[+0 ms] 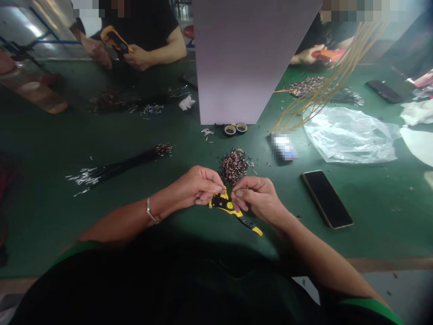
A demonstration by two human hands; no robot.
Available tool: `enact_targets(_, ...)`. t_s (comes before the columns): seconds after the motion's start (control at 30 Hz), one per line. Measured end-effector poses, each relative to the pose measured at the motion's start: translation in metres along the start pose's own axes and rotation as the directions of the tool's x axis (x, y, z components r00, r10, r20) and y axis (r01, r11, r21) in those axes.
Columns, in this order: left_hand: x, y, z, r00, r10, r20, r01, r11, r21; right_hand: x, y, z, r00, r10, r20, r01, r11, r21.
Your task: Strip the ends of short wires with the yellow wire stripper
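My left hand (206, 184) and my right hand (256, 196) are close together at the middle of the green table (189, 239), each with thumb and forefinger pinched. Whatever their fingertips hold is too small to make out. Beneath them lies a yellow and black hand tool (226, 204), its handle pointing down to the right and part of it covered by my fingers. Just beyond my hands is a pile of short copper and black wire bits (234, 165). A bundle of black wires (125, 168) with bare ends lies to the left.
A phone (327, 198) lies at right, near a clear plastic bag (352, 135). Two tape rolls (236, 129) sit before a tall pale panel (240, 63). Yellowish wires (324, 90) arch down at upper right. Two other people work across the table, holding tools.
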State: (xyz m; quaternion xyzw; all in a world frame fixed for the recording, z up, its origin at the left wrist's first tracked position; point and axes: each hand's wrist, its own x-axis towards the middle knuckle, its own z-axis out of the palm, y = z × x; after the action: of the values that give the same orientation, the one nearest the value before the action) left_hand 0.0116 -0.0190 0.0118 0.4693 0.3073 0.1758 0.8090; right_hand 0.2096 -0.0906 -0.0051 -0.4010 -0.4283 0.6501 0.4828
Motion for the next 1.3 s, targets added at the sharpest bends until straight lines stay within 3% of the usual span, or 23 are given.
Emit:
enact_targets(0.07,0.001,0.002,-0.005,0.999,0.028,-0.035,-0.029,1.000,-0.007,-0.001,-0.002,-0.004,0.998,-0.048,-0.036,0.048,0.999,0.015)
enact_targets(0.23,0.002,0.004,-0.009,0.988,0.087,-0.127,-0.081,0.995,0.052,0.000,-0.008,-0.008,0.981,-0.137,-0.139,0.092,0.953,-0.290)
enact_targets(0.4,0.003,-0.001,-0.005,0.991,0.059,-0.124,-0.043,0.991,0.126,0.003,-0.007,-0.002,0.981,-0.143,-0.134,0.081,0.919,-0.386)
enact_targets(0.57,0.003,-0.004,0.001,0.990,-0.049,-0.135,0.048,0.999,-0.010,0.006,-0.001,0.000,0.979,-0.169,-0.115,0.110,0.910,-0.399)
enact_targets(0.7,0.004,-0.005,0.003,0.989,-0.115,-0.098,0.106,0.991,-0.085,0.006,0.002,0.000,0.989,-0.128,-0.067,0.101,0.944,-0.315)
enact_targets(0.87,0.003,-0.003,0.004,0.987,-0.152,-0.058,0.145,0.983,-0.114,0.006,0.005,-0.005,0.999,-0.036,0.030,0.038,0.995,-0.094)
enact_targets(1.13,0.004,-0.004,0.002,0.987,-0.156,-0.029,0.155,0.988,-0.009,0.007,0.012,-0.003,0.995,0.053,0.086,-0.062,0.993,0.098)
enact_targets(1.2,0.005,-0.006,0.001,0.990,-0.133,-0.039,0.134,0.991,0.021,0.008,0.012,-0.003,0.997,0.037,0.067,-0.039,0.999,0.022)
enact_targets(1.3,0.005,-0.006,0.000,0.991,-0.087,-0.101,0.090,0.996,0.027,0.008,0.011,-0.005,0.999,-0.040,-0.007,0.036,0.946,-0.322)
